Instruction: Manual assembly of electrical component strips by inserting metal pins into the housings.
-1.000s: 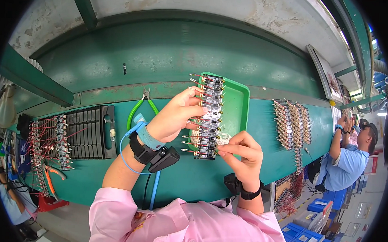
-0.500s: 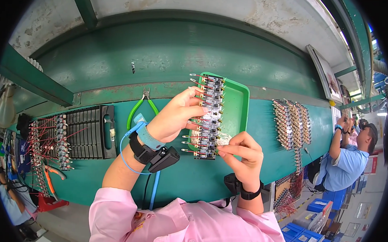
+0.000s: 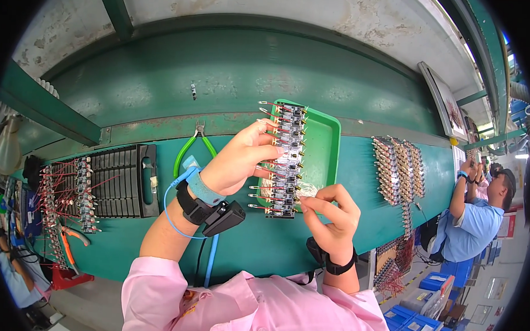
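My left hand [image 3: 240,154] grips a long strip of small circuit boards [image 3: 287,140] by its left side, fingers partly behind it. Short red wires stick out from the strip's left edge, and small brass-coloured parts line its right edge. The strip stands upright in view, over the left part of a green tray [image 3: 337,139]. My right hand [image 3: 335,219] is pinched, thumb and forefinger together, close beside the strip's lower right edge. Whatever those fingertips hold is too small to make out. Behind them in the tray lies a heap of thin whitish strands [image 3: 307,190].
Green-handled cutters [image 3: 186,156] lie left of the tray. Farther left are a black slotted rack [image 3: 119,183], wired board strips [image 3: 85,196] and orange-handled pliers [image 3: 68,248]. More board strips [image 3: 398,171] lie at the right. A person in blue [image 3: 472,219] is beyond the bench's right end.
My right hand has shifted slightly right, its pinched fingertips a little farther from the strip's edge. The left hand and the strip stay in place.
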Demonstrator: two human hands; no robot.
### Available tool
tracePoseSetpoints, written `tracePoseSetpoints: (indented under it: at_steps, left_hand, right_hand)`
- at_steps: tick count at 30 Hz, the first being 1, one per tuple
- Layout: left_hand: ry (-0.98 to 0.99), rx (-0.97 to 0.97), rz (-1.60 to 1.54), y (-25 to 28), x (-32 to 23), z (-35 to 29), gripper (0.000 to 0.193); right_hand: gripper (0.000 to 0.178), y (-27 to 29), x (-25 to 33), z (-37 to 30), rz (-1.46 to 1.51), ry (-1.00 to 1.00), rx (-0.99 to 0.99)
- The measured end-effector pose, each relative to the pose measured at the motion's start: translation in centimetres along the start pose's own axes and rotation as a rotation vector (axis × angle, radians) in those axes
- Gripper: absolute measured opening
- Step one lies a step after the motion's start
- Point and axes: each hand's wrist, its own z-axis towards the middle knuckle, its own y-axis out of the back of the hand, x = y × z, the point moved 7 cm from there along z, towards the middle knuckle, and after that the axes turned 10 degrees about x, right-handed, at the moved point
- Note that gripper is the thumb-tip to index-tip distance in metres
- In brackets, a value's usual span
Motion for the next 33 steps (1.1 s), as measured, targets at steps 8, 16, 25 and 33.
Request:
tracePoseSetpoints:
  at_steps: [8, 16, 25, 33]
  left_hand:
    - [0.006, 0.003, -0.006, 0.0, 0.1, 0.1, 0.030]
    - [0.010, -0.010, -0.005, 0.0, 0.2, 0.1, 0.030]
    - [0.001, -0.020, 0.013, 0.1, 0.2, 0.0, 0.032]
    - [-0.004, -0.032, 0.012, 0.4, 0.0, 0.0, 0.033]
  right_hand:
    - [0.016, -0.2, -0.5, 0.3, -0.028, -0.013, 0.007]
    - [0.014, -0.5, -0.8, 0.7, -0.006, -0.034, 0.073]
    - [0.011, -0.6, -1.5, 1.1, 0.026, -0.150, 0.098]
    - [0.009, -3.4, -5.9, -0.8, -0.246, -0.337, 0.392]
